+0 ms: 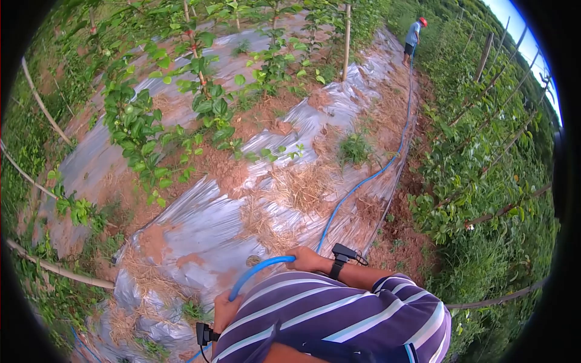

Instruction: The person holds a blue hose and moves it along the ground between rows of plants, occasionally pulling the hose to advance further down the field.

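Observation:
My right hand (304,259) is closed around a blue hose (260,264), with a black strap and small device on its wrist. Lower and to the left, my left hand (225,311) also grips the hose, its fingers partly hidden. It has a similar black device at the wrist. Between the two hands the hose bends in a short arc close to my striped shirt (327,308). Beyond my right hand it runs along the ground and curves away up the row. A bit of blue hose also shows below my left hand.
Silvery plastic mulch (200,224) covers the ground, with dry straw (305,184) and reddish soil on it. Leafy plants on stakes (347,42) grow at left; a dense trellised row (484,157) stands at right. Far up the path, a person in a red cap (414,39) stands by the hose.

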A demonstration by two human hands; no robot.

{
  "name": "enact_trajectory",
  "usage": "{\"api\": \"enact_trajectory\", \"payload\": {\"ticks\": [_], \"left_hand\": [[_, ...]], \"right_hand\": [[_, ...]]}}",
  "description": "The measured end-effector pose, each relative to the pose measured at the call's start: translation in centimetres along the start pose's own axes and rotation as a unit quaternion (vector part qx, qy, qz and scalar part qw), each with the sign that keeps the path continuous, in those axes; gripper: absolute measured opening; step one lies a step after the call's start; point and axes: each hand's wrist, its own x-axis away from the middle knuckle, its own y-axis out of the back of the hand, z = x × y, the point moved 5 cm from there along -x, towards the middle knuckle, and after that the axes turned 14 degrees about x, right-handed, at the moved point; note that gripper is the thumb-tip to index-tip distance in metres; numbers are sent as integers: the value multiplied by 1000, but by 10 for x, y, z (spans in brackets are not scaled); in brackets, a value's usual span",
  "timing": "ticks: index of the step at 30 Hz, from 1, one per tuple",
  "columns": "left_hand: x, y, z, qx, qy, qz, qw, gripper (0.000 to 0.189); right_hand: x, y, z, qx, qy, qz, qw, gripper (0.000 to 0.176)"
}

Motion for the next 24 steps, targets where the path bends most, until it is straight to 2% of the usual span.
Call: {"api": "enact_trajectory", "payload": {"ticks": [13, 15, 18, 22, 23, 24], "left_hand": [[2, -2, 7, 22, 7, -1, 1000, 21], [0, 0, 14, 17, -7, 2, 1000, 21], [12, -12, -38, -7, -22, 31, 999, 19], [9, -3, -39, -39, -13, -4, 999, 18], [12, -5, -55, -14, -62, -17, 998, 16], [17, -5, -73, 12, -108, -32, 994, 21]], "right_hand": [[2, 2, -2, -6, -23, 12, 1000, 21], [-5, 8, -1, 12, 7, -9, 1000, 20], [-11, 31, 19, 21, 52, -8, 998, 21], [-15, 47, 40, 55, 116, 46, 991, 24], [-18, 52, 42, 55, 119, 51, 990, 24], [-20, 59, 47, 25, 164, 25, 986, 26]]}}
